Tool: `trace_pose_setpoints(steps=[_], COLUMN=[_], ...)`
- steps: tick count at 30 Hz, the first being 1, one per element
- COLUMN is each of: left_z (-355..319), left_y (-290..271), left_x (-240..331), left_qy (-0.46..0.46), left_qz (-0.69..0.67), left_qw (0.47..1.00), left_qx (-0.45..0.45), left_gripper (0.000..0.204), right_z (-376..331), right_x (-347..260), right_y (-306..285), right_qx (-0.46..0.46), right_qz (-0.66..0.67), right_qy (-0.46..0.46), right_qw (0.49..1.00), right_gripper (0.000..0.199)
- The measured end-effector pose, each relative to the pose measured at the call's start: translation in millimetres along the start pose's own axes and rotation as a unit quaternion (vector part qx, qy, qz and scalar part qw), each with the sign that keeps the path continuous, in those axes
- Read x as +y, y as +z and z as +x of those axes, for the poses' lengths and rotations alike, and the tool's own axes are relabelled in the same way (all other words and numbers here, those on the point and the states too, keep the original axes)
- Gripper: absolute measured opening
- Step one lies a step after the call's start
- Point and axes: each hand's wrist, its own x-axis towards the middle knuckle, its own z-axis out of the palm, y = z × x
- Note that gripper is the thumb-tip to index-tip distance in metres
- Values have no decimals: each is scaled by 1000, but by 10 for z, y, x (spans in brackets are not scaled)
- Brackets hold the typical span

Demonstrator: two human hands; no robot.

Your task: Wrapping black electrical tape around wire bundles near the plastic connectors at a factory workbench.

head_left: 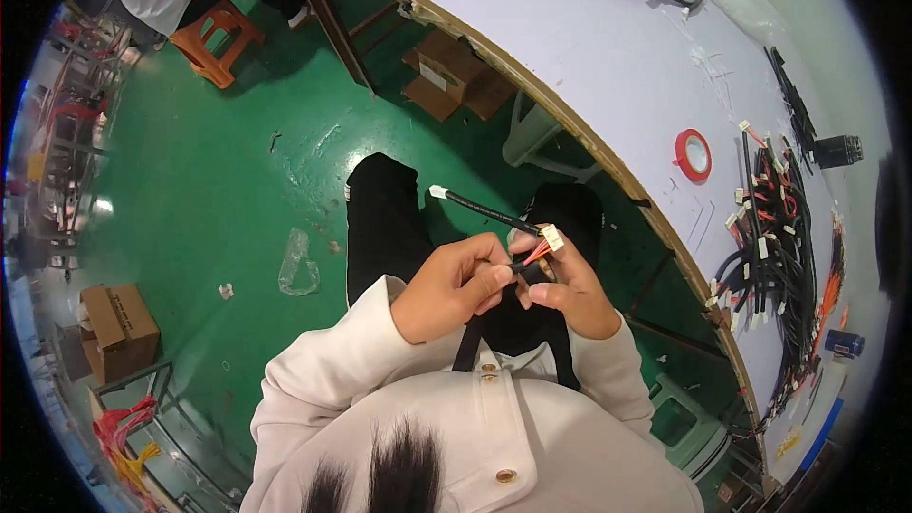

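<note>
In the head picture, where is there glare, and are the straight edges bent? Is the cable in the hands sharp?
Head view: white glare patches lie on the green floor; the table edge bows strongly toward the rim, and the corners are black. The cable and both hands, left hand and right hand, look fairly sharp; things near the rim are smeared.

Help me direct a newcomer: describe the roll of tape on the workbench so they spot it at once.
Start at the long white workbench on the person's right. Near its front edge, left of the heap of black and red wire harnesses, lies the red tape roll. It is the only ring-shaped thing there.
</note>
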Motion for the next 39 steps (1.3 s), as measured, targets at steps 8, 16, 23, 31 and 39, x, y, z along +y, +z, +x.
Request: trace_pose_setpoints(steps=[8, 16, 23, 31, 39], left_z=[-6, 94, 24, -65, -157], left_y=[78, 96, 59, -17, -9], left_x=[4, -148, -169, -62, 129], left_qy=[123, 328, 296, 75, -21], left_qz=[209, 483, 516, 15, -4], left_qw=[963, 768, 779, 994, 999], left_qx=[121, 263, 197, 81, 30], left_gripper=[11, 10, 12, 20, 29], right_z=[-55, -168, -121, -50, 264], right_x=[50, 91, -289, 326, 71], right_y=[47, 355, 501, 104, 71], right_qx=[3, 111, 111, 40, -24], right_qz=[-2, 94, 247, -9, 97], right_qy=[-48, -90, -167, -53, -55], right_qw=[999, 985, 948, 998, 993], right_gripper=[52, 65, 54, 33, 77])
